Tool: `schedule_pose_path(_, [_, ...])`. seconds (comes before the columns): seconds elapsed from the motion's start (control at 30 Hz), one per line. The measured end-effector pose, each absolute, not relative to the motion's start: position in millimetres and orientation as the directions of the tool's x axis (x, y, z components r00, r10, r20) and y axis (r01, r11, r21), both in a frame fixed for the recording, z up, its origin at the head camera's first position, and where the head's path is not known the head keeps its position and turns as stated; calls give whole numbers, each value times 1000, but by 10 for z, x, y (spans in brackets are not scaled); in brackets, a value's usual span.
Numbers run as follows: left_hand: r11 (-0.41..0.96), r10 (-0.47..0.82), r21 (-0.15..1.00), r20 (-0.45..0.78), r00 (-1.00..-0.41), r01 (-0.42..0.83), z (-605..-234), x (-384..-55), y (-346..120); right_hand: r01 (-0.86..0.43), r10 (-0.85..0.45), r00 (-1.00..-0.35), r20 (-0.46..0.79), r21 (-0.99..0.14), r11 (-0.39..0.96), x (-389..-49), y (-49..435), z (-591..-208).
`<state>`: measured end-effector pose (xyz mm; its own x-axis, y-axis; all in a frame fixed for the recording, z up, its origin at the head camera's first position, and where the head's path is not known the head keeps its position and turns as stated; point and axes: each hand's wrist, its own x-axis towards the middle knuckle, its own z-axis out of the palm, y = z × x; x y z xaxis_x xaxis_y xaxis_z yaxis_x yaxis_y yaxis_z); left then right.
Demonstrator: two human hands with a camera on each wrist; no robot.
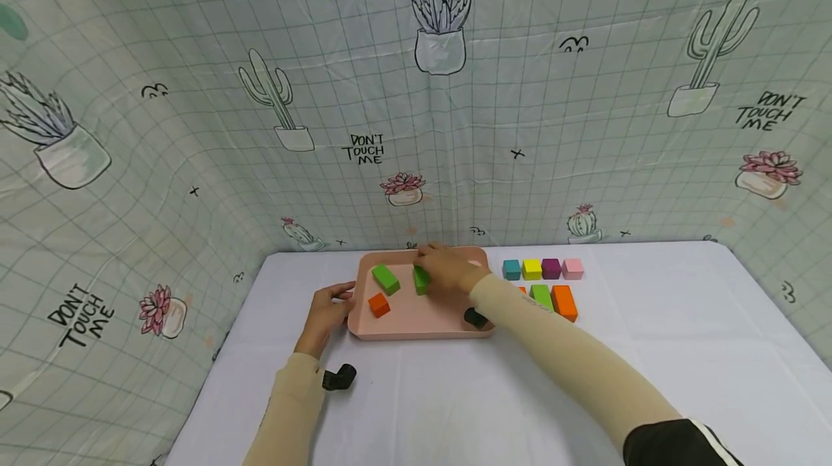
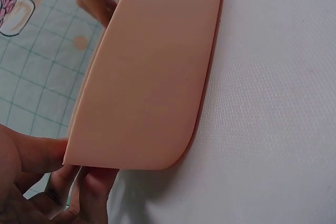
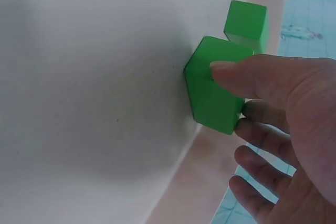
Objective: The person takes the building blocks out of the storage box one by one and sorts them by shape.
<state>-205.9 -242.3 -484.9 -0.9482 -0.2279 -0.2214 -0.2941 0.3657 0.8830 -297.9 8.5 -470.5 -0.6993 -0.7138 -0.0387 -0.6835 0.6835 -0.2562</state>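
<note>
A pink tray (image 1: 416, 323) lies on the white table. My left hand (image 1: 327, 313) grips its left edge; in the left wrist view the thumb and fingers pinch the tray's rim (image 2: 142, 87) near a corner. Over the tray's far middle, my right hand (image 1: 450, 269) pinches a green block (image 1: 421, 280) between thumb and fingers. Seen from the right wrist, the thumb presses one face of this green block (image 3: 215, 95), while the other fingers are partly hidden behind it. To its left in the tray are another green block (image 1: 386, 279) and an orange cube (image 1: 379, 305).
Right of the tray stands a row of teal (image 1: 511, 269), yellow (image 1: 531, 269), purple (image 1: 550, 269) and pink cubes (image 1: 573, 269). Nearer are a green block (image 1: 541, 295) and an orange block (image 1: 565, 303), with another orange piece partly behind my right forearm. A printed cloth (image 1: 494, 105) hangs behind the table.
</note>
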Motion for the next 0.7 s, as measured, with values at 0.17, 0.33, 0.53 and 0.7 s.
schedule_pose_path(0.17, [368, -229, 881, -224, -947, -298, -4851, -2054, -2409, -681, -717, -696, -39, -278, 677, -2962, 145, -4704])
schedule_pose_path(0.33, [364, -230, 884, -219, -948, -293, -4877, -2065, -2407, -684, -721, -692, -26, -293, 668, -2948, 207, -4725])
schedule_pose_path(0.53, [368, -230, 887, -204, -952, -279, -4894, -2073, -2406, -675, -707, -707, 2, -300, 674, -2898, 298, -4685])
schedule_pose_path(0.7, [370, -235, 887, -199, -951, -277, -4892, -2066, -2418, -680, -685, -725, 76, -234, 694, -2819, 409, -4638])
